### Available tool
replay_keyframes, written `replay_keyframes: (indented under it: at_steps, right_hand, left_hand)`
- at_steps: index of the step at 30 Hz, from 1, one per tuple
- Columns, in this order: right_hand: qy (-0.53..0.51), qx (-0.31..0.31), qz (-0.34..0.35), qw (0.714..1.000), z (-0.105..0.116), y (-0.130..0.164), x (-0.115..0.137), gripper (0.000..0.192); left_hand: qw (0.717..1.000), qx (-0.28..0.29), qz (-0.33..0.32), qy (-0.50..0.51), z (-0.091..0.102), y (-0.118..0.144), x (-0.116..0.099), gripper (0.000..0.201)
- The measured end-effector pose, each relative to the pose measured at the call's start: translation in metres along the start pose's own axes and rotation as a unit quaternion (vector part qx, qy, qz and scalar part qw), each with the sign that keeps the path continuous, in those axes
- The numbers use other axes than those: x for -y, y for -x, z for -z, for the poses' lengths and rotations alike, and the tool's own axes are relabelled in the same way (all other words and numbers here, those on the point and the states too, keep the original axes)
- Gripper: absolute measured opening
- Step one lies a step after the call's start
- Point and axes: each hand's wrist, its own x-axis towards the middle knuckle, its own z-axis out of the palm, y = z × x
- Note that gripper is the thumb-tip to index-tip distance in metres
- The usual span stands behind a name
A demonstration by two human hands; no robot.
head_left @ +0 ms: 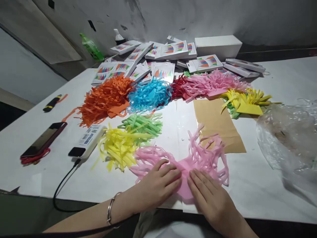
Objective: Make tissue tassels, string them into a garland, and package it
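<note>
A pink tissue paper tassel (186, 188) with fringed ends lies at the table's near edge, its solid middle band between my hands. My left hand (158, 183) has bent fingers on the left side of that band, with its thumb hidden. From the right, my right hand (210, 195) holds the band under fingers kept close together; its thumb is also out of sight. Loose pink strips fan out beyond both hands. Just left of the pink fringe are a yellow tassel (120, 147) and a light green one (146, 124).
Orange (106, 99), blue (151, 96) and pink tassel piles (215, 82) span the table's middle. Printed boxes (173, 49) are heaped behind. A brown paper sheet (218, 122) and clear plastic bag (289, 138) lie right. A phone (44, 138) and cabled white device (88, 140) lie left.
</note>
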Motion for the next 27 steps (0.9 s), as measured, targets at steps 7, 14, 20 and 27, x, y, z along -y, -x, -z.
replay_keyframes:
  at_steps: [7, 14, 20, 27]
  right_hand:
    - [-0.013, -0.017, 0.025, 0.999, 0.01, 0.004, -0.003, 0.033]
    - [-0.021, 0.044, 0.003, 0.999, -0.003, 0.003, -0.004, 0.033]
    - [-0.006, 0.059, -0.037, 0.998, -0.005, 0.002, -0.008, 0.032]
    - [0.019, 0.038, -0.115, 0.992, 0.003, 0.013, -0.017, 0.03]
  left_hand:
    - [0.992, -0.088, -0.087, 0.03, 0.005, -0.002, 0.01, 0.018]
    - [0.997, 0.06, -0.041, 0.029, 0.002, -0.004, 0.012, 0.014]
    - [0.997, 0.059, -0.05, 0.008, -0.007, -0.006, 0.005, 0.011]
    - [0.994, 0.03, 0.002, 0.108, 0.001, 0.001, 0.023, 0.021]
